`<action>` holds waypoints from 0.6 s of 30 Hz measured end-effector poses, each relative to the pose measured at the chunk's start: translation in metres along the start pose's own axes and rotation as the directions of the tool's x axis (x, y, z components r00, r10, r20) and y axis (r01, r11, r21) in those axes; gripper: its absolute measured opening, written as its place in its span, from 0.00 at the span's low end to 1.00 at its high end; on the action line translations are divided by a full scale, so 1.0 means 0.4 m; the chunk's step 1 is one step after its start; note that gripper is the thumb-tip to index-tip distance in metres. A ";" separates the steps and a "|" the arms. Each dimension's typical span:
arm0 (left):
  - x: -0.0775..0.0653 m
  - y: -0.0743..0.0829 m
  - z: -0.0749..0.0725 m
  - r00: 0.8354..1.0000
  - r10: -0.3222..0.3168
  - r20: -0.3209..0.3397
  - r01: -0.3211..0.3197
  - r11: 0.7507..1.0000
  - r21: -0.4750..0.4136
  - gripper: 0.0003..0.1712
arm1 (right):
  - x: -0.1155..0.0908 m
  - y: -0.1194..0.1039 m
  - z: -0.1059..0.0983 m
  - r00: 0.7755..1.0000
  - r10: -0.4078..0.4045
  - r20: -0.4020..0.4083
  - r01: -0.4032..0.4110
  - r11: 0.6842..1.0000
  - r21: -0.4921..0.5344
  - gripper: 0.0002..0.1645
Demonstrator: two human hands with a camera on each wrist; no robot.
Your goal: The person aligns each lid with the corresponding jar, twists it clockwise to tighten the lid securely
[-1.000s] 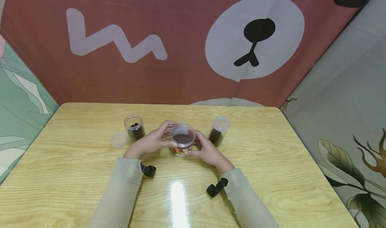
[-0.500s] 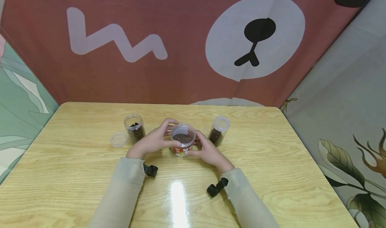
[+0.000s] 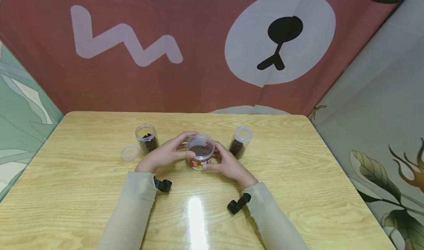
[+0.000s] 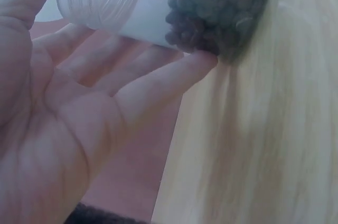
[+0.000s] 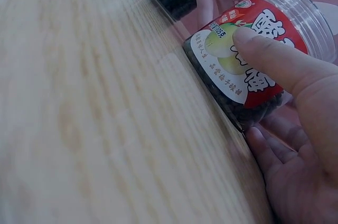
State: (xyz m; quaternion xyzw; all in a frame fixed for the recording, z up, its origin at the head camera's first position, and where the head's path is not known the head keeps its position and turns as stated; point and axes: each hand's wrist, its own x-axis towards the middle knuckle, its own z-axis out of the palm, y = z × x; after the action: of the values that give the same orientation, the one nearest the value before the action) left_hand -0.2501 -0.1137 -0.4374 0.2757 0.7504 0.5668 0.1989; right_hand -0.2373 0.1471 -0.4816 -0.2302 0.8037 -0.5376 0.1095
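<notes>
A clear plastic jar (image 3: 200,162) with a red printed label stands on the table between both hands. Small dark pieces, like dried fruit, fill its lower part, and the left wrist view shows bare screw threads at its mouth. My left hand (image 3: 164,155) holds its left side, thumb near the front rim and fingers behind. From the right, my right hand (image 3: 229,164) grips the same jar (image 5: 253,49), its thumb pressed on the label. In the left wrist view the fingers of the left hand (image 4: 68,108) run along the jar's wall (image 4: 150,12).
A taller jar (image 3: 148,141) of dark pieces, its mouth uncovered, stands left of the hands. Beside it lies a clear round lid (image 3: 129,152). Another jar (image 3: 238,147) with a whitish top stands at right. A printed curtain hangs behind the wooden table (image 3: 285,191).
My left hand shifts slightly right, then back left, its thumb sliding along the jar's rim. The right hand keeps its grip, and the jar stays in place. The head view tilts slightly.
</notes>
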 end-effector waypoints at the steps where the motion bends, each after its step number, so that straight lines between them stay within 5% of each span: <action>1: 0.001 -0.001 -0.001 1.000 -0.003 0.001 0.003 1.000 -0.007 0.41 | 0.000 0.001 -0.001 1.000 0.000 0.001 0.000 1.000 0.005 0.49; 9: 0.004 0.008 0.005 0.997 -0.060 -0.040 0.060 0.998 -0.001 0.47 | 0.001 0.006 -0.004 1.000 0.007 0.020 -0.007 0.999 0.033 0.50; 18: 0.008 0.006 0.009 0.998 -0.041 -0.045 0.042 0.998 0.041 0.43 | 0.001 0.000 -0.004 1.000 0.013 0.014 -0.013 1.000 0.002 0.50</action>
State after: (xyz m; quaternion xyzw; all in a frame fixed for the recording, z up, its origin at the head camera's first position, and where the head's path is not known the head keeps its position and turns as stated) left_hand -0.2498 -0.1087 -0.4362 0.2516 0.7720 0.5526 0.1883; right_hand -0.2383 0.1481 -0.4811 -0.2285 0.8039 -0.5362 0.1188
